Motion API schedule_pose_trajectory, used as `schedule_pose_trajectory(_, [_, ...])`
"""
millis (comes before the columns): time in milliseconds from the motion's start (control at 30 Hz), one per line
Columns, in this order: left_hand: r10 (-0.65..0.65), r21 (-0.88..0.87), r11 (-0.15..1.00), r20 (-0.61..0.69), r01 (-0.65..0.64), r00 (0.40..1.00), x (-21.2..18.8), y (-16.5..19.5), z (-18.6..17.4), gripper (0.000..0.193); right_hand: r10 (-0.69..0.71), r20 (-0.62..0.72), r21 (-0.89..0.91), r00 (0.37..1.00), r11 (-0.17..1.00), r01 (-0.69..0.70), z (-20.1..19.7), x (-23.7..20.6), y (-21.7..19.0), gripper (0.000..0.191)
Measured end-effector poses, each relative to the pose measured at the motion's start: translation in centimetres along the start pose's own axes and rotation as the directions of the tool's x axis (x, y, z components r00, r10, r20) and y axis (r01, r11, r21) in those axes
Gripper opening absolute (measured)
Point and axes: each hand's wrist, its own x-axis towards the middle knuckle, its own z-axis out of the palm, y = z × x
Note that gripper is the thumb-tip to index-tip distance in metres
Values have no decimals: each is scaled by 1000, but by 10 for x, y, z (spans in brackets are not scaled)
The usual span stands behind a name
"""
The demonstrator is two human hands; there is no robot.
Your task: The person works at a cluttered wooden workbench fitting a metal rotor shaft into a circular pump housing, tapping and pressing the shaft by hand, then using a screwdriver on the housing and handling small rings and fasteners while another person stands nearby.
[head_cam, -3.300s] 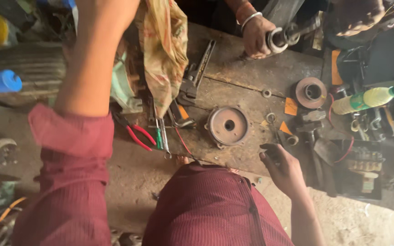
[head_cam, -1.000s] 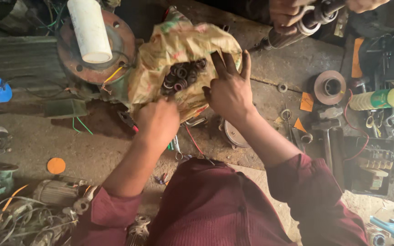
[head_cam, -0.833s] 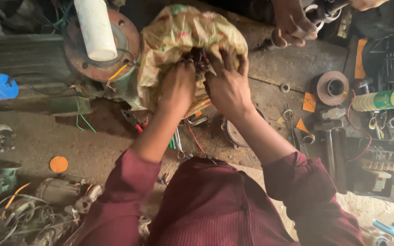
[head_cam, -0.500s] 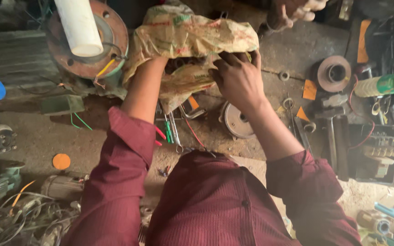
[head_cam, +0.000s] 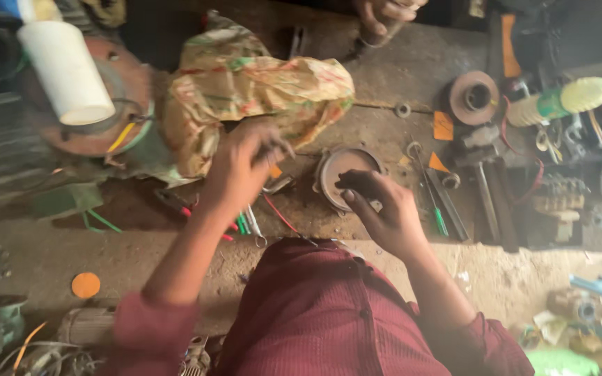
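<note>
The left hand (head_cam: 241, 170) hovers just below the crumpled patterned bag (head_cam: 259, 90), its fingers (head_cam: 276, 145) blurred, so whether they grip anything cannot be told. The right hand (head_cam: 377, 209) is cupped, fingers loosely curled around a small dark part (head_cam: 356, 182), directly over the round metal disc (head_cam: 346, 167) on the counter (head_cam: 384, 132). Red-handled pliers (head_cam: 203, 212) lie under the left wrist.

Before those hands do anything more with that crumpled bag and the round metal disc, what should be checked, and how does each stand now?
1. Left hand free of the bag: cannot tell, blurred.
2. Right hand holding something: ok, a small dark piece, kind unclear.
3. Metal disc lying flat: ok.
4. Other person's hand apart from the bag: ok.
5. Floor around the disc uncluttered: not ok, a screwdriver and wires lie close.
</note>
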Motion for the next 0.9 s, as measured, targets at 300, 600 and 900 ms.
schedule_pose_trajectory(300, [324,-302,889,-120,-345,939,-37,90,40,24,252,63,686,966,691,-225,9,-52,36,28])
schedule_pose_trajectory(600, [-198,-803,273,493,530,847,-56,86,79,16,-93,-169,-216,981,975,55,2,-62,7,27])
schedule_pose_trajectory(900, [-189,-700,263,638,664,747,-81,72,102,16,99,-15,-171,995,980,-101,8,-68,32,15])
